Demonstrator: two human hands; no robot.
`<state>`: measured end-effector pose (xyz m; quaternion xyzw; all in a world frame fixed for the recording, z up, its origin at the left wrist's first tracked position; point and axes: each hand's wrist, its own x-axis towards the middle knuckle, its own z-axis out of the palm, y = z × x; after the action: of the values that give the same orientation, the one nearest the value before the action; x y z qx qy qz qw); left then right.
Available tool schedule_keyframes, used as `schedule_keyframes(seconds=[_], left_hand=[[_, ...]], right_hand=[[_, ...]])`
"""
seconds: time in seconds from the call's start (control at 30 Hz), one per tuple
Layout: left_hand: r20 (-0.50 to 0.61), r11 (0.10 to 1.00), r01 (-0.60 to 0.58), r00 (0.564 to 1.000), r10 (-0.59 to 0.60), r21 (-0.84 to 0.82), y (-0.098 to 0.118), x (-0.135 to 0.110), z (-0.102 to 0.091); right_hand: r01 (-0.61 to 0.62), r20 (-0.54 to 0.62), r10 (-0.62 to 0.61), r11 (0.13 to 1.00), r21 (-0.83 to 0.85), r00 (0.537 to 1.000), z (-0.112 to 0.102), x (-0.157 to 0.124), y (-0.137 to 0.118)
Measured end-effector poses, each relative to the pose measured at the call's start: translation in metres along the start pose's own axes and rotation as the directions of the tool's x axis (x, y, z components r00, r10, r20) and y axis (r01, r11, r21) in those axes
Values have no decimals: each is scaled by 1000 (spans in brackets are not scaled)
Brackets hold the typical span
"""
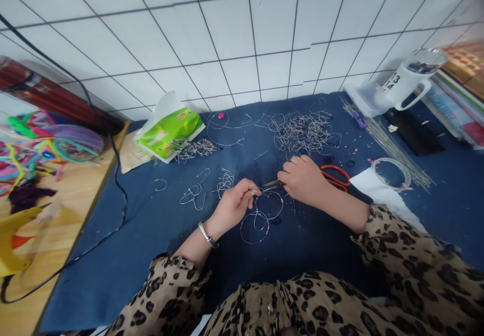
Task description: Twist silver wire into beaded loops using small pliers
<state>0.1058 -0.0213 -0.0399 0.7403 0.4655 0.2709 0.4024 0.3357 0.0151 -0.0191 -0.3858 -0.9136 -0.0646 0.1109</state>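
My left hand (235,204) is closed in a pinch on a thin silver wire loop (260,220) that lies on the blue cloth (132,235) and carries small pink beads. My right hand (302,179) is wrapped round red-handled pliers (333,176), whose tip (273,185) meets the wire at my left fingertips. A silver bangle sits on my left wrist. Both sleeves are leopard print.
A heap of bent wires (302,129) lies behind my hands, with smaller wire bits (194,195) to the left. A green tissue pack (170,132), a white mug (410,79), a tape roll (391,172), straight wire rods (393,147) and a black cable (117,175) lie around.
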Motion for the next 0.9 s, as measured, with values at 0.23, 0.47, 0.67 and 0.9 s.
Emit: schedule_keyframes(seconds=[0.23,0.47,0.67,0.9], left_hand=[[14,999,-11,1000,11,46,4,-1,2],[14,999,8,1000,-8,49,5,-1,2],[14,999,24,1000,-25,46,5,-1,2],[8,998,34,999,-34,50,8,-1,2]], right_hand=[[45,6,-45,999,-23,999,-3,0,-7],[103,-5,-103,994,-49,995,-6,1,-11],[82,-21,-84,995,-56,996,-7,0,-16],[52,-27,-54,996,-66,998,-9,-1,-16]])
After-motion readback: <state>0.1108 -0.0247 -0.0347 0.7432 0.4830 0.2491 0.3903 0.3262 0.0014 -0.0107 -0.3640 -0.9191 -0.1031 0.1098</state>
